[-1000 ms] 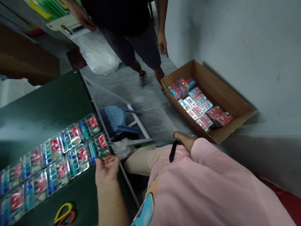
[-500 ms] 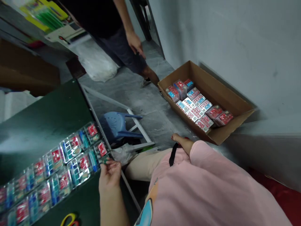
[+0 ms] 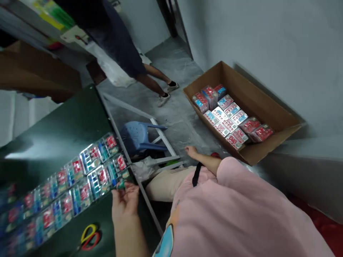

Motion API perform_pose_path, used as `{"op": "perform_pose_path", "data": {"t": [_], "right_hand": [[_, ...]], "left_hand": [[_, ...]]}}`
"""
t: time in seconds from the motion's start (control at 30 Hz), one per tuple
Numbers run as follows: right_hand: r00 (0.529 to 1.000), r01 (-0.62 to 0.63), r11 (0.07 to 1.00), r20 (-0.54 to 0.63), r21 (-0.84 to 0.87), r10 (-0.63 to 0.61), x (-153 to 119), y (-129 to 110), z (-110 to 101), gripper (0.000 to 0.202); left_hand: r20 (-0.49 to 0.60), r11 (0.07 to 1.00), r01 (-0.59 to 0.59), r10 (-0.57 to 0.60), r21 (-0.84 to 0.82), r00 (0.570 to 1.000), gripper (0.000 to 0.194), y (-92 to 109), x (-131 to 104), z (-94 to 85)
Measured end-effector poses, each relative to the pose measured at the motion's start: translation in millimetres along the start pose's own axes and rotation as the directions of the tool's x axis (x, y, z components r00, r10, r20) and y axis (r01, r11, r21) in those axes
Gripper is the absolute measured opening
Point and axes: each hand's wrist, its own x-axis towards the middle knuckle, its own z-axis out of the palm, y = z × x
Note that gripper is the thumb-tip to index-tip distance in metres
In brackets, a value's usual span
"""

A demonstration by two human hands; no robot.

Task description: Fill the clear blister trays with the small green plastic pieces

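Observation:
My left hand (image 3: 125, 198) is at the edge of a dark green table (image 3: 88, 110), its fingers curled and pinched around a small green piece (image 3: 121, 184) whose kind I cannot make out. Just beyond those fingertips lie clear plastic packs (image 3: 118, 167) with red labels and blue and teal contents, set out in two long rows. My right hand (image 3: 191, 151) hangs low over the floor at my side, fingers loosely curled, with nothing visible in it. Red-and-yellow-handled scissors (image 3: 90, 237) rest on the table, left of my left forearm.
An open cardboard box (image 3: 252, 96) holding several stacks of red and white packs (image 3: 229, 123) stands by the wall. A blue plastic stool (image 3: 136, 135) sits beside the table's metal frame (image 3: 163, 139). Another person (image 3: 118, 43) stands beyond, near a white plastic bag (image 3: 115, 73).
The view has shifted, bringing more of the scissors into sight. My right hand has swung forward and left. The other person has stepped to the left. My left hand still pinches the green piece.

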Motion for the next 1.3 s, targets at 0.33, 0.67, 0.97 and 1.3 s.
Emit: {"op": "perform_pose_path", "data": {"t": [0.33, 0.67, 0.97, 1.3], "right_hand": [[0.252, 0.389, 0.809, 0.794, 0.440, -0.553, -117, -135, 146, 0.029], [-0.134, 0.172, 0.970, 0.979, 0.175, -0.153, -224, -96, 193, 0.025], [-0.278, 0.122, 0.966, 0.927, -0.227, 0.253, -265, -78, 203, 0.032], [-0.103, 0.242, 0.965, 0.987, -0.098, 0.126, -280, -95, 262, 0.031]], "left_hand": [[-0.215, 0.955, -0.227, 0.184, -0.193, 0.959, 0.022, -5, -114, -78.8], [-0.523, 0.899, -0.433, 0.340, -0.063, 0.781, 0.032, -47, -188, -161.0], [-0.548, 0.896, -0.442, 0.393, 0.047, 0.739, 0.030, -71, -221, -206.9], [-0.498, 0.874, -0.486, 0.419, -0.005, 0.759, 0.032, -44, -174, -259.8]]}}
